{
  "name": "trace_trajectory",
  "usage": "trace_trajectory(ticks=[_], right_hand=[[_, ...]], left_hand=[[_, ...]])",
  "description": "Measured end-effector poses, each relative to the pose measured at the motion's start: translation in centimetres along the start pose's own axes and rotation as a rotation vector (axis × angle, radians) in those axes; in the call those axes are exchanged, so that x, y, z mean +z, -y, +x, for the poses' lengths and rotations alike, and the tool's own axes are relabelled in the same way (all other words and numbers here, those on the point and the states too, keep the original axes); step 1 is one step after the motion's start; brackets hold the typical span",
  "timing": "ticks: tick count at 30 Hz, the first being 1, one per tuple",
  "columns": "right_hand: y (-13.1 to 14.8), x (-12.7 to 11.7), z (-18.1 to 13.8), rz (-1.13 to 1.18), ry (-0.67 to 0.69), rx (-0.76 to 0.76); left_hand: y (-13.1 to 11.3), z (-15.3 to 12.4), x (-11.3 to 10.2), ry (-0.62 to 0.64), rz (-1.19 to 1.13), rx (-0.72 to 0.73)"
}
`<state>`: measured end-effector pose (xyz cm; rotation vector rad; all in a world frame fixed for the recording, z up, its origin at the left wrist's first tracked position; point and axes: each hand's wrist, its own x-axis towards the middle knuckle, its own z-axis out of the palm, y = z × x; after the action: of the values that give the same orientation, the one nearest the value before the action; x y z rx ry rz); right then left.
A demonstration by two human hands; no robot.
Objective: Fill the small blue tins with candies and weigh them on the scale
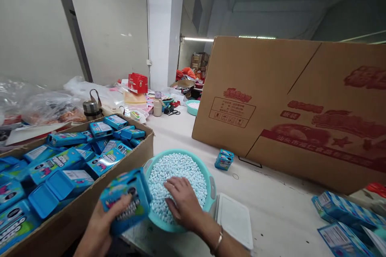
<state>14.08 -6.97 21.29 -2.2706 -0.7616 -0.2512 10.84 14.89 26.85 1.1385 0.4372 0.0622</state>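
Note:
My left hand [101, 225] grips a small blue candy box [128, 198] with its lid flipped up, held just left of a teal bowl [211, 186]. The bowl is heaped with small pale-blue round candies [176, 170]. My right hand [183, 202] lies palm down on the candies at the bowl's near side, fingers curled into them. Whether any candies are between the fingers is hidden.
A cardboard tray [141, 150] full of several blue boxes stands at the left. A big cardboard carton [271, 100] leans across the right. One blue box [224, 159] stands beyond the bowl; a white lid [235, 219] lies beside it. More blue boxes [343, 211] lie at lower right.

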Motion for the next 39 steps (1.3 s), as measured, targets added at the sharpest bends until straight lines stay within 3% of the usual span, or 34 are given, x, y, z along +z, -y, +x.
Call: trace_trajectory(ticks=[3, 6, 12, 17, 20, 24, 28, 31, 35, 39], right_hand=[[-2.0, 1.2, 1.8, -0.282, 0.38, -0.358], [-3.2, 2.8, 3.0, -0.393, 0.452, -0.518], [-4.7, 4.8, 4.6, -0.657, 0.331, -0.417], [-6.9, 4.1, 6.2, -0.676, 0.296, -0.269], [-8.0, 2.4, 6.3, -0.548, 0.24, -0.112], [-10.0, 0.0, 4.8, -0.295, 0.002, 0.135], [-12.5, -0.5, 3.2, -0.037, -0.054, 0.424], [-13.2, 0.3, 3.3, 0.231, -0.194, 0.502], [-11.7, 2.1, 4.9, 0.581, -0.465, 0.522], [-9.6, 3.1, 6.1, 0.811, -0.581, 0.592]], left_hand=[[-1.8, 2.6, -0.3, -0.062, -0.019, 0.13], [-1.1, 4.4, 0.6, -0.016, -0.029, 0.191], [1.4, 7.8, 2.6, 0.139, 0.119, 0.275], [1.1, 9.1, 3.7, 0.298, 0.702, 0.457], [1.1, 8.7, 5.0, 0.459, 1.158, 0.609], [2.2, 8.6, 7.1, 0.576, 1.543, 0.703], [4.1, 9.4, 8.8, 0.614, 1.685, 0.706], [5.1, 9.6, 9.4, 0.604, 1.731, 0.711], [5.8, 9.2, 9.5, 0.542, 1.73, 0.713], [6.5, 8.7, 9.4, 0.485, 1.667, 0.714]])
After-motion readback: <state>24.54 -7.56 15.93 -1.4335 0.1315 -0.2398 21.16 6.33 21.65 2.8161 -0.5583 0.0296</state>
